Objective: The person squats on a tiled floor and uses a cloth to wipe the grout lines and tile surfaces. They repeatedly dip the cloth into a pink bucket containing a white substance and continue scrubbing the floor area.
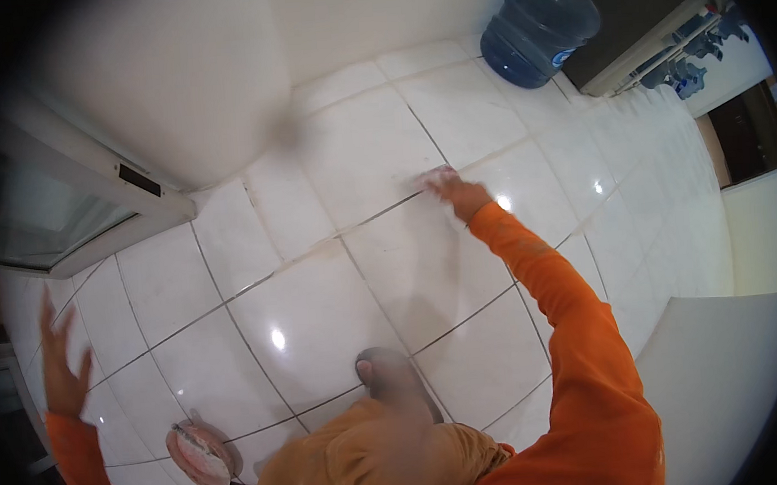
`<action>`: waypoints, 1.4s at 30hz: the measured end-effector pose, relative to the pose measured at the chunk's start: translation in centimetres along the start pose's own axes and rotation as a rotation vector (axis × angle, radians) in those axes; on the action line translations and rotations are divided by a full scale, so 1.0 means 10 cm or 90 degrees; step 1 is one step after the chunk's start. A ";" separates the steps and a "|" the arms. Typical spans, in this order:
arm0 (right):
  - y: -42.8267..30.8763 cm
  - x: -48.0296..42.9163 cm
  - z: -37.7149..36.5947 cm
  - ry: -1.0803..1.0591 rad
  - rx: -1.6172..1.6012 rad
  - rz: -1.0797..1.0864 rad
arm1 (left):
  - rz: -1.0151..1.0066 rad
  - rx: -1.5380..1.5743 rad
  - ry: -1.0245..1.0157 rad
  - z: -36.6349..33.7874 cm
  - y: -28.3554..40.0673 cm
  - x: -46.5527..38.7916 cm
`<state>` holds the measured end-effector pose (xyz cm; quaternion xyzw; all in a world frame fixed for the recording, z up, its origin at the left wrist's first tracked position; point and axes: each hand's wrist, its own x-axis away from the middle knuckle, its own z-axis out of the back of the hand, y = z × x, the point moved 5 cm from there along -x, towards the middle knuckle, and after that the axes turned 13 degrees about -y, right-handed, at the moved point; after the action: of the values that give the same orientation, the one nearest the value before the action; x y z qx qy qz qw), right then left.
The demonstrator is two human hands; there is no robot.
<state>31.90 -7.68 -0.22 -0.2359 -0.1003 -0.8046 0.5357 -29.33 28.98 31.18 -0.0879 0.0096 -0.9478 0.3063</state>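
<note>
My right hand (458, 194), at the end of an orange sleeve, reaches down toward the white tiled floor (305, 302). It is blurred and closed on a small pale and pinkish thing (432, 177), too blurred to name, close to a tile joint. My left hand (64, 360) is raised at the far left with its fingers spread, holding nothing. A pinkish, rounded object (199, 456) with a whitish ridge lies at the lower left, by my foot and lower leg.
A large blue water bottle (539, 26) stands by the wall at the upper right. A white-framed glass door (108, 201) is at the left. More blue bottles (684, 76) show at the far right. A pale flat panel (722, 381) stands at the lower right.
</note>
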 end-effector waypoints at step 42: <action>-2.49 -0.86 0.34 0.015 -0.535 0.225 | 0.109 0.350 -0.214 -2.38 0.40 2.83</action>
<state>12.89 10.83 0.85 -0.4371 0.2829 -0.6745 0.5234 -53.68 8.41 12.01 -0.1560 -0.2894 -0.8580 0.3947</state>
